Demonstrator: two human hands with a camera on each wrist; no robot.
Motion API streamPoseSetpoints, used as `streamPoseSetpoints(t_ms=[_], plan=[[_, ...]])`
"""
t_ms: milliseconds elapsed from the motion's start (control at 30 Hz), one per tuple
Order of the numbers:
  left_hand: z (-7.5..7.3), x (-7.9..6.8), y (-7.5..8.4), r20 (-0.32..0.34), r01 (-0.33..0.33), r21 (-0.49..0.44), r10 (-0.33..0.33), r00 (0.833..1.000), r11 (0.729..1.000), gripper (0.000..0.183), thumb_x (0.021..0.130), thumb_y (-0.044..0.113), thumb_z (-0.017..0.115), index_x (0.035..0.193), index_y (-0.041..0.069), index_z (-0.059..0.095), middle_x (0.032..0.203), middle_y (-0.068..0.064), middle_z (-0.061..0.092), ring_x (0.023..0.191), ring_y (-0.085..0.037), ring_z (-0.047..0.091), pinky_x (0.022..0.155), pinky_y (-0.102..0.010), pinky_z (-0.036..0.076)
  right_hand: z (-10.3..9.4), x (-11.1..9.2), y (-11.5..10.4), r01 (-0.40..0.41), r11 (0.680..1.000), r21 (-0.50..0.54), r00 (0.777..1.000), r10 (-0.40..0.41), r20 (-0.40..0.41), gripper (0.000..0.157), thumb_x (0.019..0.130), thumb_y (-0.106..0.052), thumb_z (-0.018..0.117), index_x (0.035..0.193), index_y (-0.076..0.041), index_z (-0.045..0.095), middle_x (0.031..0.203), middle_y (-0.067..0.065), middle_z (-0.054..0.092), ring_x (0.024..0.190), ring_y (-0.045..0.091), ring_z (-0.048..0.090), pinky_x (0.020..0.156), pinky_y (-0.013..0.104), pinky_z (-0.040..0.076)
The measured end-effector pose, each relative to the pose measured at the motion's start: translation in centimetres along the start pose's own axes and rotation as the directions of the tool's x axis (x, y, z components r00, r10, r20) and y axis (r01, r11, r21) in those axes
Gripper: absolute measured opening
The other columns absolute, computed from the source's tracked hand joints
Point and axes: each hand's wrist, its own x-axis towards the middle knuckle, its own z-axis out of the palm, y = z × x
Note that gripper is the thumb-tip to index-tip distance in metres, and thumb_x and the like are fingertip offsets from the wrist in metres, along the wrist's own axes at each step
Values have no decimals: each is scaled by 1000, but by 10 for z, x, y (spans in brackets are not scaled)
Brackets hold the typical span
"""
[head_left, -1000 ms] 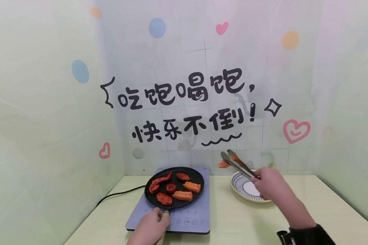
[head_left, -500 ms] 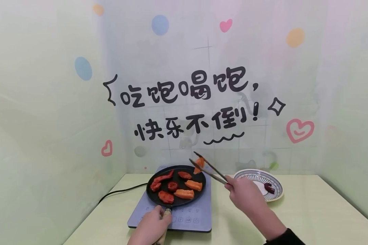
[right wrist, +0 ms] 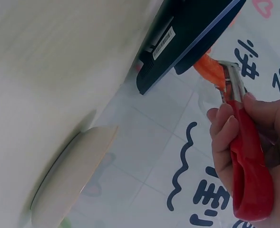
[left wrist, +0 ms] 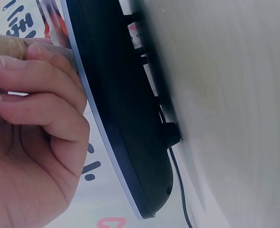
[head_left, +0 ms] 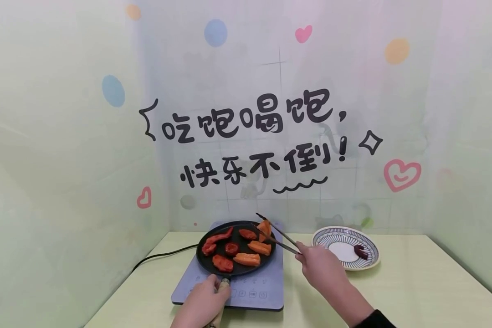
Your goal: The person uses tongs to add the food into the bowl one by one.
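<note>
My left hand (head_left: 201, 298) grips the wooden handle (head_left: 224, 286) of a black frying pan (head_left: 241, 243); in the left wrist view its fingers curl round that handle. Several red and orange pieces of meat (head_left: 247, 259), like chicken wings, lie in the pan. My right hand (head_left: 321, 269) holds metal tongs (head_left: 283, 233), whose red grip (right wrist: 254, 166) shows in the right wrist view. Between the tongs' tips is an orange chicken wing (head_left: 264, 229), at the pan's right rim.
Under the pan stands a flat induction cooker (head_left: 272, 296), with a black cable (head_left: 164, 253) running off left. A patterned plate (head_left: 325, 237) to the right bears a dark red piece (head_left: 361, 252). A printed wall (head_left: 246, 68) rises behind the table (head_left: 410, 282).
My right hand has carried the tongs and the orange chicken wing leftward from over the plate, then lowered them at the pan's right side. My left hand stays on the pan handle.
</note>
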Motion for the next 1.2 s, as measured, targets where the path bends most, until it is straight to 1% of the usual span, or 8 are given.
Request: streamPoseSetpoints(t_ms=[233, 567, 600, 700, 800, 900, 1033, 1200], plan=[[0, 0, 0, 3, -14, -10, 14, 1000, 1000, 26, 88, 34, 52, 90, 8, 53, 70, -5, 54, 64, -20, 48, 58, -34, 39, 7, -1, 3, -30, 999, 31, 997, 28, 73, 38, 87, -27, 69, 118, -5, 65, 83, 10, 69, 74, 30, 66, 62, 46, 52], [-1, 0, 0, -3, 0, 10, 0, 1000, 1000, 26, 87, 34, 54, 90, 8, 53, 73, -6, 54, 66, -21, 48, 59, -36, 39, 5, 2, 4, -38, 992, 117, 997, 29, 77, 37, 87, -22, 69, 118, -3, 65, 88, 12, 70, 78, 28, 66, 67, 45, 53], [-1, 0, 1, -1, -1, 10, 1, 1000, 1000, 26, 87, 34, 54, 90, 8, 53, 73, -6, 54, 66, -21, 48, 59, -36, 39, 2, 2, 4, -48, 990, 135, 996, 37, 85, 36, 87, -21, 69, 118, -3, 65, 87, 9, 70, 76, 26, 66, 65, 44, 53], [-1, 0, 1, -1, -9, 7, 9, 1000, 1000, 26, 86, 34, 54, 90, 8, 53, 73, -6, 54, 65, -21, 48, 58, -36, 39, -11, 5, 5, -74, 982, 175, 993, 56, 105, 17, 86, -19, 70, 101, -12, 68, 75, 0, 64, 65, 17, 58, 57, 38, 49], [-1, 0, 3, -7, -19, 4, 19, 1000, 1000, 25, 86, 33, 55, 90, 8, 53, 73, -6, 54, 65, -21, 48, 59, -37, 39, -32, 7, 8, -100, 976, 194, 988, 74, 133, 7, 85, -16, 70, 87, -16, 64, 65, -6, 54, 59, 12, 48, 53, 32, 42], [-1, 1, 3, -11, -16, 7, 16, 1000, 1000, 25, 86, 33, 55, 91, 8, 53, 75, -6, 54, 67, -22, 48, 60, -37, 39, -53, 7, 12, -105, 977, 184, 987, 79, 140, 14, 84, -16, 71, 77, -17, 59, 60, -6, 48, 57, 12, 44, 53, 31, 40], [0, 1, 3, -8, -4, 10, 4, 1000, 1000, 26, 86, 34, 55, 91, 8, 53, 76, -6, 54, 67, -22, 48, 61, -38, 40, -76, 4, 20, -48, 989, 140, 992, 31, 124, 32, 81, -15, 72, 64, -20, 45, 54, -7, 38, 52, 10, 37, 51, 29, 34], [-1, 0, 2, -6, 3, 7, -3, 1000, 1000, 26, 87, 34, 55, 91, 8, 53, 76, -6, 54, 67, -22, 48, 61, -38, 40, -89, 1, 24, 17, 999, 51, 991, -23, 135, 38, 77, -19, 74, 59, -25, 42, 53, -10, 30, 53, 9, 33, 51, 28, 30]])
